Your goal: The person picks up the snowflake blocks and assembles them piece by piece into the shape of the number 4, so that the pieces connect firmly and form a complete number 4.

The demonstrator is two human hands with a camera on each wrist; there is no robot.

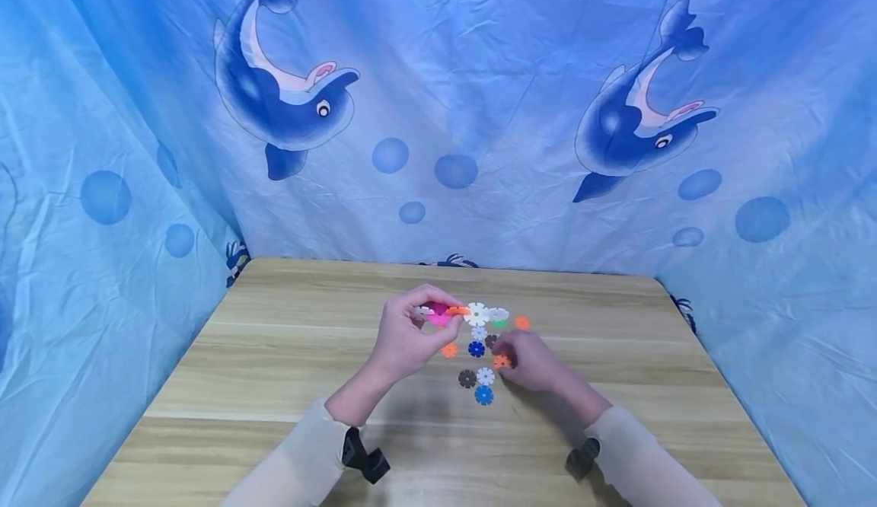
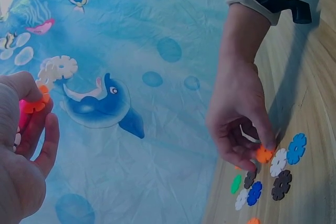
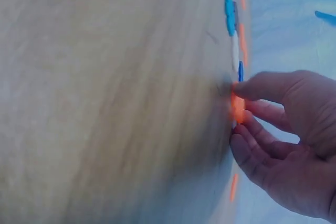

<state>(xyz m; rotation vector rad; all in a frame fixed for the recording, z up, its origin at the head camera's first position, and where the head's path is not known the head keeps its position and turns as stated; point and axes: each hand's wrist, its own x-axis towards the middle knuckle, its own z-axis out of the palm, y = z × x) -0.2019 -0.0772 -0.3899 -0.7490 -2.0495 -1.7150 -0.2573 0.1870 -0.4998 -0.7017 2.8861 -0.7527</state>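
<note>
My left hand (image 1: pixel 409 333) is raised and pinches a chain of joined notched plastic discs by an orange disc (image 2: pixel 39 100). Joined in that chain are a pink disc (image 1: pixel 438 314) and white discs (image 1: pixel 476 314); the palm and fingers cover part of it. Down at the table, my right hand (image 1: pixel 530 364) has thumb and fingertips on the edges of another orange disc (image 3: pixel 238 106). Around that hand lie loose discs: a light blue disc (image 1: pixel 483 395), a white disc (image 1: pixel 485 376), a dark brown disc (image 1: pixel 467 379) and a dark blue disc (image 1: pixel 476 349).
More loose discs lie on the wooden table (image 1: pixel 274 385), among them an orange disc (image 1: pixel 448 350) on the left and another orange disc (image 1: pixel 522 323) farther back. A blue dolphin-print curtain (image 1: pixel 507 111) hangs behind the table and along both sides.
</note>
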